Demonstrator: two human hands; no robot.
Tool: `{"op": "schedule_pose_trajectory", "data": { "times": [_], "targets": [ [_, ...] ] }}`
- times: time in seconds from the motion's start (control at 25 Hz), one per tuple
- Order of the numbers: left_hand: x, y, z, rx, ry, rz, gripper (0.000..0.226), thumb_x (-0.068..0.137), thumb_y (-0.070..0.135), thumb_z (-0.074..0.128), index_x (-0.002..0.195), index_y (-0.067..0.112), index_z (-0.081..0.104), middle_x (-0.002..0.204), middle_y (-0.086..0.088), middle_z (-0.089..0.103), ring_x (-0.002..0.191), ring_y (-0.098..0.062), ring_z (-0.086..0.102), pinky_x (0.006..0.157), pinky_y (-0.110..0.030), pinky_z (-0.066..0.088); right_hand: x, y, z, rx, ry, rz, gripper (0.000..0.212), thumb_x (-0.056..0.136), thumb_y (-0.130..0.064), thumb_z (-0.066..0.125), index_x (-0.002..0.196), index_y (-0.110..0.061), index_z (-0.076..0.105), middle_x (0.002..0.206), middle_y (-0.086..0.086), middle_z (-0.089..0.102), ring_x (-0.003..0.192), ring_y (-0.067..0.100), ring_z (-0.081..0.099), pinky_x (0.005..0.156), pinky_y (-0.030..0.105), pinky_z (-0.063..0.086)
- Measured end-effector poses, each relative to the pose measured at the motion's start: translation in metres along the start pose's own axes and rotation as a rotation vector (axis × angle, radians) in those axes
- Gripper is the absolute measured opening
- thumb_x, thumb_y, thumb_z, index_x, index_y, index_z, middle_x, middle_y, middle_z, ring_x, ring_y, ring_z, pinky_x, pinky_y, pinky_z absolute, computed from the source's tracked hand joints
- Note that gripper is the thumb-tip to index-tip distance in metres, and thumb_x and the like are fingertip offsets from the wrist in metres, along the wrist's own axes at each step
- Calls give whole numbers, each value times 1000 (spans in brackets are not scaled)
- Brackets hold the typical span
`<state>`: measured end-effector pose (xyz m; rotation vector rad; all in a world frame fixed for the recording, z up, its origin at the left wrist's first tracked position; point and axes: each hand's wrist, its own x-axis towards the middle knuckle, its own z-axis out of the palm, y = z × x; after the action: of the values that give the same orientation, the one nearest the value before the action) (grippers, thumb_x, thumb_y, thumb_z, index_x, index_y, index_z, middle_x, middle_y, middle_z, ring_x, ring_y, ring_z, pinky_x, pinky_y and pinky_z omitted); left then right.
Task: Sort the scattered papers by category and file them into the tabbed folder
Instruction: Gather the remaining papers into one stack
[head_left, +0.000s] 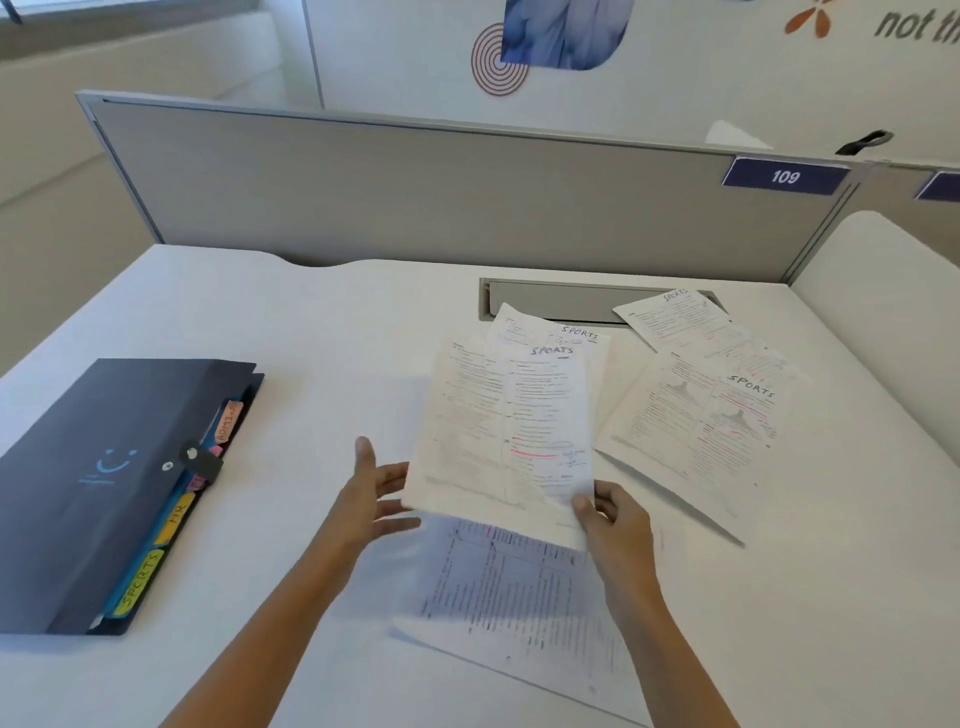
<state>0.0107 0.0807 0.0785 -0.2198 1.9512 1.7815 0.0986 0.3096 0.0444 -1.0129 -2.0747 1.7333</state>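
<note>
— Desk (322, 332), divider tag (784, 177) says "109". Folder (104, 467)?
— Far left, tabs ADMIN, HR, SPORTS. R hand (615, 514) pinches "SPORTS" sheet (504, 426); L hand (371, 493) flat, fingers straight, at its left edge.

The tabbed folder (104, 483) lies on the desk (311, 332) at the left, the papers (696, 415) at the right. One sheet (519, 597) lies nearest the front. The partition (415, 192) stands behind.

Both forearms reach forward. Left hand (374, 491) open, fingers spread flat. Right hand (618, 514) pinches SPORTS sheet (509, 431) corner, thumb on top.
</note>
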Motion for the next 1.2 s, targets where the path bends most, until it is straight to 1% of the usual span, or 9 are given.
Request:
{"op": "schedule_pose_trajectory", "data": {
  "times": [0.12, 0.32, 0.48, 0.56, 0.68, 0.84, 0.92, 1.0, 1.2],
  "targets": [
    [6, 7, -12, -106, -27, -80, 65, 92, 65, 19, 101, 23, 68, 96, -5, 73, 91, -26, 70, 78, -42, 57, -7, 1, 7, -63, -88, -81, 13, 89, -13, 62, 97, -20, 68, 93, -7, 72, 89, 9, 67, 75, 23, 50],
    [7, -2, -28, 129, 145, 84, 17, 96, 19, 52, 88, 18, 66, 97, -6, 72, 88, -28, 69, 82, -50, 56, -8, -2, 9, -215, -141, -176, 9, 89, -13, 62, 93, -19, 68, 89, -7, 72, 86, 11, 67, 74, 22, 50],
    [6, -5, -51, 96, 206, 63, 16, 95, 14, 53, 85, 18, 65, 91, -5, 71, 85, -27, 68, 73, -42, 56, 11, -2, -12, -837, -48, -313, 23, 93, -16, 57, 116, -15, 58, 114, 2, 63, 108, 18, 57, 85, 25, 45],
    [9, -8, -68, 100, 228, 28, 14, 95, 14, 53, 87, 16, 64, 91, -6, 70, 86, -28, 68, 70, -40, 55, 21, 3, -25, -1054, -72, -211, 46, 90, -23, 61, 132, -15, 44, 131, 7, 52, 124, 23, 44, 97, 32, 40],
    [10, -14, -92, 98, 262, 0, 12, 95, 13, 53, 93, 10, 64, 93, -10, 69, 88, -31, 66, 78, -47, 55, 26, 7, -32, -1189, -90, -130, 58, 84, -36, 67, 133, -18, 40, 132, 6, 45, 124, 24, 39, 97, 34, 37],
    [6, -21, -111, 30, 291, -71, 11, 95, 11, 52, 92, 11, 62, 94, -10, 67, 90, -34, 64, 85, -54, 52, 26, 12, -31, -1112, 10, -147, 27, 90, -27, 60, 114, -15, 57, 110, 5, 59, 108, 25, 55, 89, 34, 38],
    [4, -24, -117, 16, 317, -80, 11, 95, 10, 51, 91, 11, 61, 94, -9, 66, 92, -34, 62, 87, -56, 50, 21, 12, -35, -851, 114, -197, 7, 92, -14, 57, 88, -9, 60, 83, 4, 59, 84, 25, 58, 70, 31, 39],
    [4, -24, -122, 15, 364, -52, 8, 95, 9, 51, 97, 9, 59, 97, -10, 64, 96, -36, 61, 89, -57, 49, 13, 6, -38, -611, 204, -203, 17, 92, -7, 56, 75, -4, 55, 65, 3, 52, 63, 20, 48, 56, 27, 32],
    [7, -25, -116, 91, 415, -20, 7, 96, 9, 50, 96, 8, 56, 84, -7, 62, 89, -35, 59, 81, -49, 51, -11, -31, -28, -305, 424, -344, 8, 92, -10, 56, 87, -8, 62, 76, 3, 61, 69, 25, 54, 60, 28, 35]
  ]
}}
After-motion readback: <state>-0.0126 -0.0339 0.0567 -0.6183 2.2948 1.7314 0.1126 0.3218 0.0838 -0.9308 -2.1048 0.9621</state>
